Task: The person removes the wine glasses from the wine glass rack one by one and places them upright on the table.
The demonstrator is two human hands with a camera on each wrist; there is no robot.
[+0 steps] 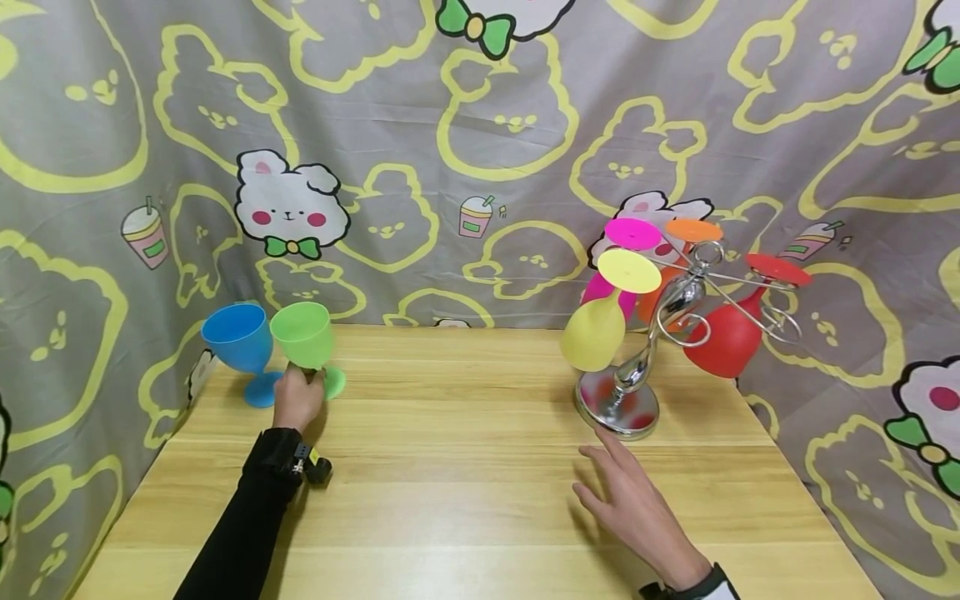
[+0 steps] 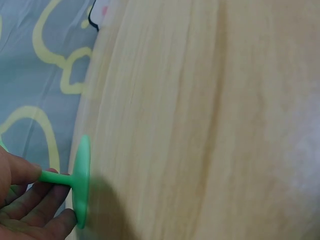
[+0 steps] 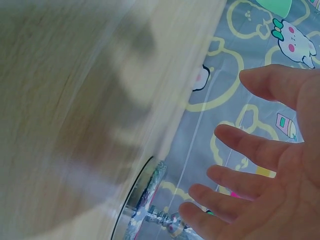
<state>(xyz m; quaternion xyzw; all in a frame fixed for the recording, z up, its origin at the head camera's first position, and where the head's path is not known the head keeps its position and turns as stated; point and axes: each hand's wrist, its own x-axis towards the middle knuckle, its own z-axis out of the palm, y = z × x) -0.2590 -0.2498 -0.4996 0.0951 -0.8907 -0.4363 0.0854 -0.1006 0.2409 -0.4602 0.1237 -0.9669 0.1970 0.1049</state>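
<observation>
At the table's left side, my left hand [image 1: 298, 398] pinches the stem of a green plastic goblet [image 1: 303, 333], which is upright. In the left wrist view thumb and fingers close round that stem, just above the round foot [image 2: 82, 185]. Beside it on the left stands a blue goblet [image 1: 238, 340]. My right hand [image 1: 641, 512] holds nothing. Its fingers are spread over the table, near the round base of a chrome goblet rack [image 1: 633, 375]. The right wrist view also has this hand [image 3: 265, 155] with fingers apart and part of the base [image 3: 142, 200] below.
Upside down on the rack hang a yellow goblet [image 1: 594, 333], a magenta one [image 1: 632, 234], an orange one [image 1: 693, 230] and a red one [image 1: 723, 340]. Curled wire arms stick out to the right. A patterned grey curtain [image 1: 405, 108] rises along the wooden table's [image 1: 450, 467] back and sides.
</observation>
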